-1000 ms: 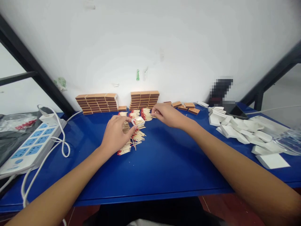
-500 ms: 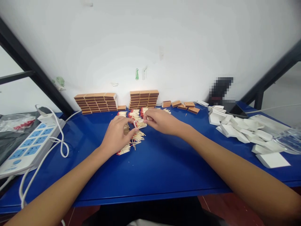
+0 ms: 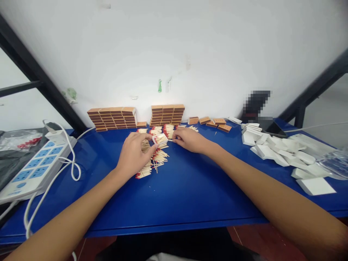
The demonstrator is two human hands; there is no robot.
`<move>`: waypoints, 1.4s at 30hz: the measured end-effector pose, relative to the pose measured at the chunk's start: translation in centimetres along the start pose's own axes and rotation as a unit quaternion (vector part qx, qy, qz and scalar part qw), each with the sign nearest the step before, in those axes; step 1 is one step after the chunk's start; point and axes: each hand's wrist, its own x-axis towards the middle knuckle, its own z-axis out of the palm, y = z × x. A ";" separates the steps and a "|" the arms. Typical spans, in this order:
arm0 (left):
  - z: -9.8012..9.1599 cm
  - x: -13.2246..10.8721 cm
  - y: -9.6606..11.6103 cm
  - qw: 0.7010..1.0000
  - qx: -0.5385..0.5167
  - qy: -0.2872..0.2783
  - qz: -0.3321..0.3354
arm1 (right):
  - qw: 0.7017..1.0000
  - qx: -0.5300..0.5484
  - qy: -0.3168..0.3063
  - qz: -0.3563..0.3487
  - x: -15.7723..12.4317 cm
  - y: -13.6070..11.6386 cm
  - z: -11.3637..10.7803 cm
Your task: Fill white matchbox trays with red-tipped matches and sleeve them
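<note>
My left hand (image 3: 136, 151) pinches a small white matchbox tray (image 3: 155, 140) between thumb and fingers. Inside the tray lie red-tipped matches (image 3: 161, 137). Just to its right, my right hand (image 3: 190, 139) is closed, its fingertips pinching the pale ends of matches at the pile's edge; how many is hidden. Beneath and around both hands spreads a pile of loose matches (image 3: 160, 156) on the blue table (image 3: 179, 195), their red heads mostly to the left.
Two stacks of brown matchboxes (image 3: 112, 119) stand against the wall, with several loose matchboxes (image 3: 219, 121) further right. White empty trays (image 3: 277, 148) are heaped at the right. A power strip (image 3: 38, 165) with looping white cables lies at the left.
My right hand has drawn away from the tray, slightly to the right. The tray in my left hand now shows more of its inside, with matches in it.
</note>
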 end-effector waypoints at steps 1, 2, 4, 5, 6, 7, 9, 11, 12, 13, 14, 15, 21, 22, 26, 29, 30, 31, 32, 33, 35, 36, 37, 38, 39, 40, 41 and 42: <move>0.0 0.0 0.0 1.000 0.000 0.001 0.001 | 1.000 0.001 0.002 0.000 0.0 -0.1 0.1; 0.0 0.0 0.1 1.000 -0.001 0.002 0.001 | 1.000 0.002 0.004 -0.001 0.0 -0.1 0.1; 0.0 0.0 0.1 1.000 -0.004 0.003 -0.002 | 1.000 0.003 0.008 -0.001 0.0 -0.3 0.2; 0.0 0.0 0.1 1.000 -0.005 0.003 -0.004 | 1.000 0.003 0.011 -0.001 0.0 -0.4 0.3; 0.0 0.0 0.1 1.000 -0.005 0.003 -0.005 | 1.000 0.003 0.014 -0.001 0.0 -0.5 0.3; 0.0 0.0 0.1 1.000 -0.005 0.003 -0.007 | 1.000 0.003 0.015 -0.001 0.0 -0.6 0.4; 0.0 0.0 0.1 1.000 -0.004 0.001 -0.009 | 1.000 0.003 0.015 0.003 0.1 -0.8 0.6; 0.0 0.0 0.0 1.000 -0.003 0.000 -0.008 | 1.000 0.003 0.009 0.010 0.1 -0.9 0.6; 0.1 0.0 0.0 1.000 -0.002 -0.001 -0.008 | 1.000 0.002 0.004 0.014 0.1 -0.8 0.5; 0.1 0.0 -0.1 1.000 0.000 -0.002 -0.008 | 1.000 0.001 -0.002 0.017 0.1 -0.7 0.4; 0.1 0.0 -0.1 1.000 0.002 -0.002 -0.009 | 1.000 -0.001 -0.008 0.022 0.1 -0.5 0.1; 0.1 0.0 -0.1 1.000 0.003 -0.003 -0.010 | 1.000 -0.001 -0.013 0.026 0.1 -0.3 -0.3; 0.2 0.0 -0.3 1.000 0.002 -0.011 -0.005 | 0.998 0.033 0.049 0.006 -0.5 -0.1 -3.3; 0.2 0.0 -0.4 1.000 0.002 -0.014 0.000 | 0.997 0.040 0.062 -0.006 -0.6 -0.4 -3.5; 0.3 -0.1 -0.6 0.999 -0.008 -0.019 0.025 | 0.994 0.061 0.073 -0.047 -0.9 -2.2 -3.2; 0.3 -0.1 -0.5 0.997 -0.034 -0.031 0.058 | 0.995 0.053 0.065 -0.056 -1.0 -3.4 -2.7; 0.3 -0.1 -0.5 0.996 -0.042 -0.033 0.068 | 0.995 0.050 0.062 -0.059 -1.1 -3.7 -2.6; 0.3 -0.2 -0.4 0.995 -0.048 -0.035 0.074 | 0.995 0.050 0.060 -0.065 -1.1 -3.8 -2.6; 0.3 -0.2 -0.3 0.995 -0.052 -0.035 0.078 | 0.994 0.054 0.060 -0.071 -1.1 -3.9 -2.6; 0.3 -0.2 -0.3 0.995 -0.054 -0.036 0.079 | 0.993 0.061 0.063 -0.077 -1.1 -3.9 -2.6; 0.3 -0.2 -0.3 0.995 -0.054 -0.037 0.074 | 0.990 0.085 0.076 -0.086 -0.9 -3.5 -2.7; 0.3 -0.1 -0.3 0.996 -0.053 -0.036 0.069 | 0.988 0.096 0.088 -0.084 -0.8 -3.2 -2.7; 0.3 -0.1 -0.3 0.996 -0.049 -0.034 0.062 | 0.987 0.102 0.100 -0.078 -0.7 -2.7 -2.7; 0.3 -0.1 -0.3 0.997 -0.044 -0.031 0.053 | 0.986 0.103 0.109 -0.067 -0.5 -2.2 -2.5; 0.3 -0.1 -0.3 0.998 -0.037 -0.026 0.044 | 0.987 0.100 0.113 -0.054 -0.4 -1.7 -2.4; 0.3 -0.1 -0.3 0.999 -0.031 -0.022 0.034 | 0.989 0.093 0.110 -0.038 -0.3 -1.1 -2.1; 0.2 0.0 -0.3 0.999 -0.024 -0.019 0.025 | 0.991 0.085 0.102 -0.024 -0.2 -0.5 -1.8; 0.2 0.0 -0.3 1.000 -0.020 -0.016 0.016 | 0.993 0.076 0.089 -0.013 -0.1 0.1 -1.5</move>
